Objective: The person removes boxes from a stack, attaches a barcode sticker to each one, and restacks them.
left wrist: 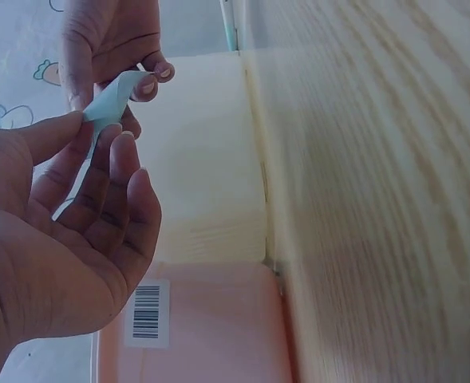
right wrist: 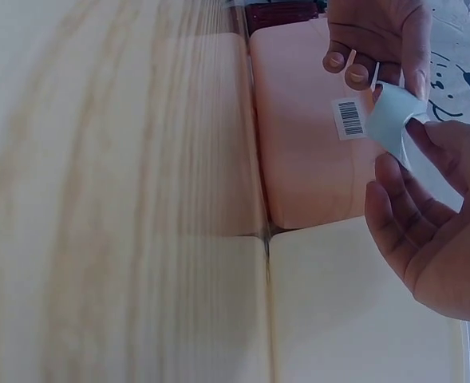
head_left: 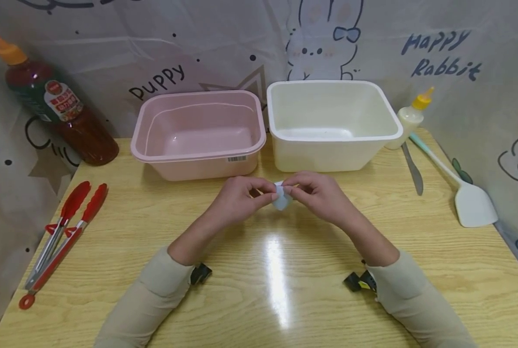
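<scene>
A small piece of light blue paper is held above the table, in front of the gap between two bins. My left hand pinches its left side between thumb and fingertips, and my right hand pinches the right side. In the left wrist view the paper looks bent or folded over, with my left thumb on its near edge. The right wrist view shows the paper curling between both hands. Fingertips hide parts of its edges.
Behind my hands stand a pink bin and a white bin. Red-tipped tongs and a sauce bottle are on the left. On the right are a small yellow-capped bottle, a knife and a white spatula.
</scene>
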Demonstrator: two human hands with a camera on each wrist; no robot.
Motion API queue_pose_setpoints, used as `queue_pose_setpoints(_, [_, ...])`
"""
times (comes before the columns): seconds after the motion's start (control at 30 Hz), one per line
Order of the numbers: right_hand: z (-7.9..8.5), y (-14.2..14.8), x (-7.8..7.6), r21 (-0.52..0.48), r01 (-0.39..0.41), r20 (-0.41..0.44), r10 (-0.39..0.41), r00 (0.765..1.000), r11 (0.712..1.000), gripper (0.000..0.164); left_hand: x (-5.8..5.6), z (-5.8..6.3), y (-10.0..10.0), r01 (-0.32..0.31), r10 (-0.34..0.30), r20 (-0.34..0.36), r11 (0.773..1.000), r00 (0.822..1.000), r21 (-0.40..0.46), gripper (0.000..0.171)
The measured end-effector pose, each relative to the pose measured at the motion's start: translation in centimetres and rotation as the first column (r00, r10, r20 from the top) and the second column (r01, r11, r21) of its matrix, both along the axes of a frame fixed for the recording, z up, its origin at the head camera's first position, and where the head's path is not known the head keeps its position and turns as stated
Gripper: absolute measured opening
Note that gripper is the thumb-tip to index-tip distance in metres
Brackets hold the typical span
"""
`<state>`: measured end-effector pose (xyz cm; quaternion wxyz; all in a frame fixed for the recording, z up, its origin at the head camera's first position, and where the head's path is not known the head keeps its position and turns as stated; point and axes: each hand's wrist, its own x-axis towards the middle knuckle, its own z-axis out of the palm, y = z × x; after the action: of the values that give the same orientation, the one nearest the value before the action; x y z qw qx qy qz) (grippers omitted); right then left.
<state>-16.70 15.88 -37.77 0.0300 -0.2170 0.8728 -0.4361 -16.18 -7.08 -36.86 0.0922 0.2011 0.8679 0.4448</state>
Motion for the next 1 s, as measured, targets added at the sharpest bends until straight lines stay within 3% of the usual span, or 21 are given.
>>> queue_pose_setpoints(0.6, [0.7, 1.2, -0.7, -0.021, 0.133, 0.042, -0.132, 0.99, 0.991, 0.023, -0.2, 0.0, -0.4, -0.05, 0.048, 0.09, 0.999, 0.995, 0.019, 0.016])
queue_pose_setpoints(1.0, [0.9, 1.7, -0.8, -0.035, 0.186, 0.034, -0.185, 0.982, 0.982, 0.023, -0.5, -0.6, -0.8, -0.048, 0.057, 0.105, 0.995, 0.993, -0.083, 0.012])
